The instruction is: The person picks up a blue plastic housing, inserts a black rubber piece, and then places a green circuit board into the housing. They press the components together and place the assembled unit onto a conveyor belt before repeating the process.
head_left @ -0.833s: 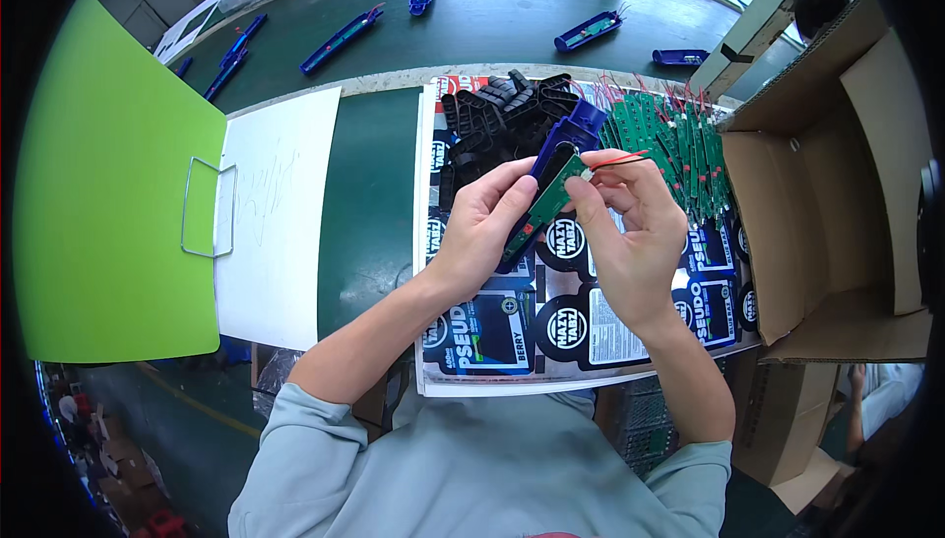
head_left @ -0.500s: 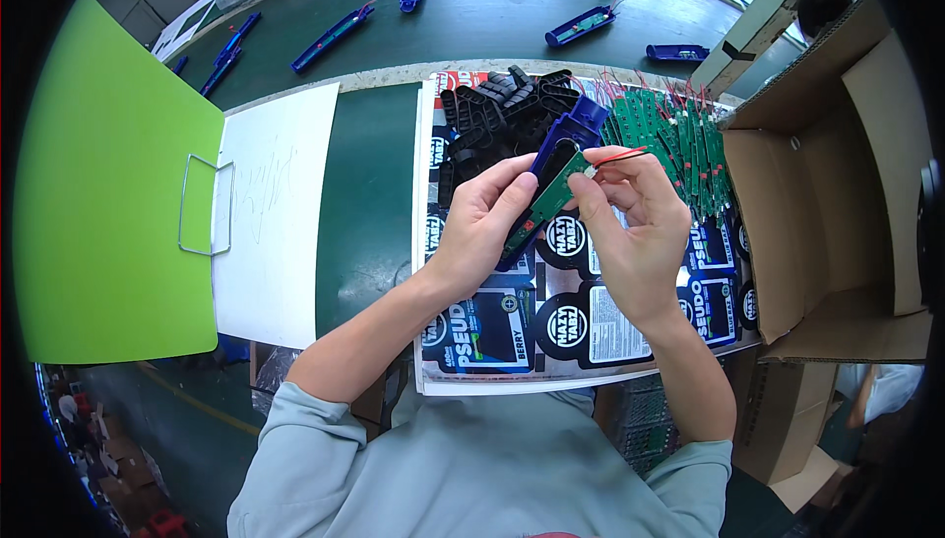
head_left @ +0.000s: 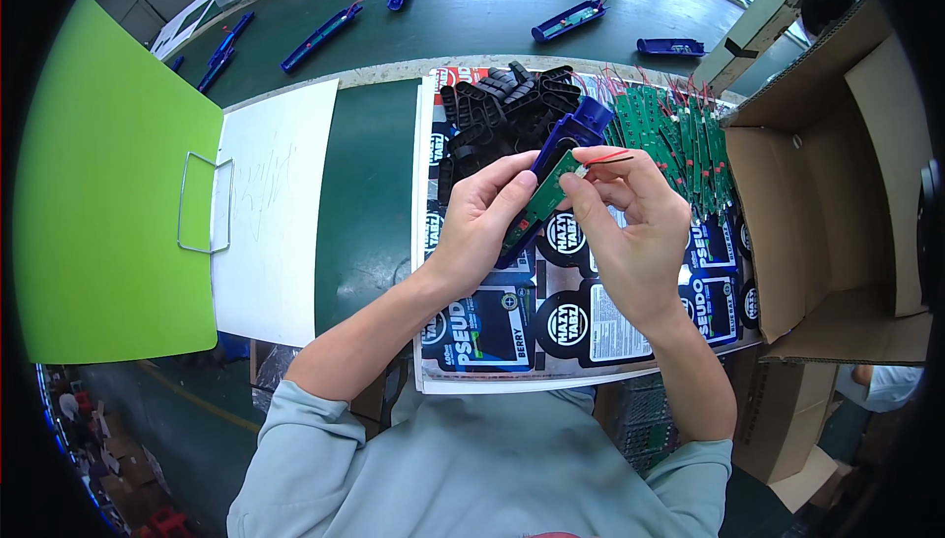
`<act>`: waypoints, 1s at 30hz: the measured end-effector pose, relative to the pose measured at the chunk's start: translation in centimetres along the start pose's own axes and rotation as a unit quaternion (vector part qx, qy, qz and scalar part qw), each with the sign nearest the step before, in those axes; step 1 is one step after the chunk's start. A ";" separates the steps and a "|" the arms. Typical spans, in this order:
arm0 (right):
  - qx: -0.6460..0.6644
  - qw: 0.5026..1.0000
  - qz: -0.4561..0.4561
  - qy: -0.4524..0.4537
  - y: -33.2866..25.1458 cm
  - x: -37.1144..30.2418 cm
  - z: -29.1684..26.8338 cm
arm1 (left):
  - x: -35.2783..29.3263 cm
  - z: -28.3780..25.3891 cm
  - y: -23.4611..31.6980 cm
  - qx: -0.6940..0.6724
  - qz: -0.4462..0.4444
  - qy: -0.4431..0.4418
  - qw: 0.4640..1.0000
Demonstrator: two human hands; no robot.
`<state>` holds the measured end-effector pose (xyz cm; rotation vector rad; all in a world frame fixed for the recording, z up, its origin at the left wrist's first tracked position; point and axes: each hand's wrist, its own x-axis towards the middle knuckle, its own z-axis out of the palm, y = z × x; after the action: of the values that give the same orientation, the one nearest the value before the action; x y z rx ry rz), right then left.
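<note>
My left hand point(head_left: 477, 223) is wrapped round a long blue plastic housing point(head_left: 589, 118), tilted with its far end to the right. A green circuit board point(head_left: 543, 201) lies along the housing's open channel, its near end by my left thumb. My right hand point(head_left: 630, 233) pinches the board's far end between thumb and fingers, beside a white connector. Red and black wires point(head_left: 612, 156) stick out to the right from there. Whether the board sits fully down in the channel cannot be seen.
Black ribbed plastic parts point(head_left: 482, 115) are heaped behind my left hand, and many green boards point(head_left: 679, 139) lie at right on a printed sheet point(head_left: 492, 376). An open cardboard box point(head_left: 817, 233) stands right, a lime-green board point(head_left: 118, 213) left. Blue housings point(head_left: 571, 19) rest on the far belt.
The blue housings on the far belt have shifted slightly left. My right hand and the board's wired end have moved a little left and down toward the housing; both grips stay the same.
</note>
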<state>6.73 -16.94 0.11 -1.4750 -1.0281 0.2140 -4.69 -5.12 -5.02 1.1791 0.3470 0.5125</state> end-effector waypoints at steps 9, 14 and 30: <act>-0.181 0.976 -0.106 0.054 0.3 0.1 0.0 | 0.0 0.3 0.1 -0.015 -0.006 -0.005 1.000; -0.207 0.969 -0.100 0.091 0.9 0.2 0.5 | -0.5 0.7 0.3 -0.003 0.006 -0.020 1.000; -0.038 0.996 0.040 0.063 1.7 0.5 -0.5 | 0.1 0.3 0.9 0.061 0.074 0.037 0.995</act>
<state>8.12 -16.64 -1.05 -1.5793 -0.8833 0.1386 -4.66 -5.06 -4.04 1.3128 0.3615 0.6726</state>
